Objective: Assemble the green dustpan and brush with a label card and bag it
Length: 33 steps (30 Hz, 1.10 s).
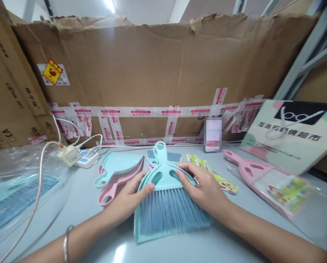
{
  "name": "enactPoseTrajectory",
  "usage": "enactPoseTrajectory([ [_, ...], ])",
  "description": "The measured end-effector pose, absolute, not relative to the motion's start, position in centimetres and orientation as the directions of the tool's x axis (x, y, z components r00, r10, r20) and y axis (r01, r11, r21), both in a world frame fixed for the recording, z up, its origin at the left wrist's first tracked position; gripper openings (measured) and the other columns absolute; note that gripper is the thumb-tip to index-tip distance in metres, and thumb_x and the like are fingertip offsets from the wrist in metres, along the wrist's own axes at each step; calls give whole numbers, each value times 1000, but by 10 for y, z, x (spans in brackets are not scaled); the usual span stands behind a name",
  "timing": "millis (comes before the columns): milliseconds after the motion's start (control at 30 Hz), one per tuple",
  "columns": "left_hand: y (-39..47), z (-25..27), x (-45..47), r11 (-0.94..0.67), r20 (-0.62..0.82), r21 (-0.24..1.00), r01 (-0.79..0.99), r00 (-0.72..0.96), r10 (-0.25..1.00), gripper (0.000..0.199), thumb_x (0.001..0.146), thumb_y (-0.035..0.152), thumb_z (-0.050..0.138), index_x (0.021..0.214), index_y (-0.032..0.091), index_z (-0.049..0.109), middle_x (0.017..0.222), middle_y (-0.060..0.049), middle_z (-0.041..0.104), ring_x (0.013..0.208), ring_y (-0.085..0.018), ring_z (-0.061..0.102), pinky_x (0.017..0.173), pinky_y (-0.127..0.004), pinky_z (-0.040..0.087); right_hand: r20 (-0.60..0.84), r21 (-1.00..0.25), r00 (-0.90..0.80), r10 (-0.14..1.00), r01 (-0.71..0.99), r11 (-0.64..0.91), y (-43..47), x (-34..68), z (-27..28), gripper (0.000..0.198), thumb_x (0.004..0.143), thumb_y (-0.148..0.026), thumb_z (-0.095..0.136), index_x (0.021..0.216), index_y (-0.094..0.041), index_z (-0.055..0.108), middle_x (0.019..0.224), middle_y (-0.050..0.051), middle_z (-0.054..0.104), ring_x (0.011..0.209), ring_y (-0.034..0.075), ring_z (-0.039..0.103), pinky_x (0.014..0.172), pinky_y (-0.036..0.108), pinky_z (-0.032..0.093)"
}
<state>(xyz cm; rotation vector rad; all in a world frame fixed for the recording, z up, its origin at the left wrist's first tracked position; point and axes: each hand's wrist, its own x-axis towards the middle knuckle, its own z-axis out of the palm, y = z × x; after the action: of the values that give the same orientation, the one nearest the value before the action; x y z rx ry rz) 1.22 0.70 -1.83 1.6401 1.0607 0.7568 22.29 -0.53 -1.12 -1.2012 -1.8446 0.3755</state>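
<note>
A small teal hand brush (165,175) with blue-grey bristles lies flat inside a teal dustpan (141,233) in the middle of the grey table. My left hand (129,199) rests on the brush's left shoulder, thumb on the plastic head. My right hand (200,186) presses on its right shoulder, fingers spread over the head. Both hands hold the brush down against the pan.
Stacked pink and teal dustpans (116,175) lie to the left. A pink brush set in a clear bag (265,182) lies at right, paper labels (221,179) between. A bag of teal sets (12,190), a power strip (86,159) and cardboard walls (163,73) surround.
</note>
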Motion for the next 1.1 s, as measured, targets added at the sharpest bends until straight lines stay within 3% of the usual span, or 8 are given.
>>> enactPoseTrajectory([
  [167,3,-17,18,-111,-34,945,307,430,902,42,78,44,56,114,22,51,117,-2,58,112,-23,50,93,-33,41,595,-523,-155,789,671,526,1,222,-24,9,86,-27,43,81,-21,47,84,5,50,82,19,51,73,34,42],
  [300,4,-17,17,-100,-41,949,299,433,901,42,79,44,54,115,22,51,120,-3,57,114,-24,49,94,-36,41,558,-596,-108,823,638,488,6,224,-29,8,83,-29,47,84,-21,47,87,5,49,82,18,49,75,36,42],
  [400,3,-18,16,-114,-37,950,290,468,883,44,80,44,54,120,24,49,125,-3,54,117,-24,47,97,-36,40,411,-776,-35,911,511,370,11,227,-23,24,80,-38,53,96,-21,50,93,5,53,83,17,52,75,33,43],
  [500,1,-20,17,-127,-31,955,268,518,855,44,82,42,53,123,26,49,127,-2,53,121,-23,44,100,-37,37,125,-965,-94,988,217,143,14,229,-15,37,76,-47,57,100,-19,56,93,4,60,79,15,56,69,28,44],
  [567,-1,-21,18,-145,-16,956,254,541,841,45,83,42,51,125,27,48,129,-3,52,123,-24,41,103,-40,34,-57,-998,-203,977,42,-50,15,228,-12,43,71,-52,60,95,-16,61,81,3,64,69,13,58,62,25,44],
  [633,-2,-21,19,-160,-6,955,251,555,832,47,83,42,50,128,27,46,130,-3,51,126,-26,38,104,-42,32,-145,-983,-284,948,-64,-169,14,227,-11,46,66,-53,65,90,-14,64,69,2,65,60,12,58,57,23,44],
  [800,-3,-21,19,-174,1,954,245,578,816,48,84,42,50,129,26,45,133,-3,49,124,-25,41,105,-42,30,-168,-953,-344,924,-183,-241,13,226,-11,45,59,-50,73,82,-11,68,61,3,66,53,10,58,53,22,44],
  [1100,-4,-21,20,-154,-24,954,256,581,814,48,84,42,50,129,26,45,132,-3,50,121,-24,44,103,-41,34,-134,-976,-283,950,-129,-176,13,227,-15,45,57,-51,73,77,-11,67,58,2,63,52,11,56,50,21,43],
])
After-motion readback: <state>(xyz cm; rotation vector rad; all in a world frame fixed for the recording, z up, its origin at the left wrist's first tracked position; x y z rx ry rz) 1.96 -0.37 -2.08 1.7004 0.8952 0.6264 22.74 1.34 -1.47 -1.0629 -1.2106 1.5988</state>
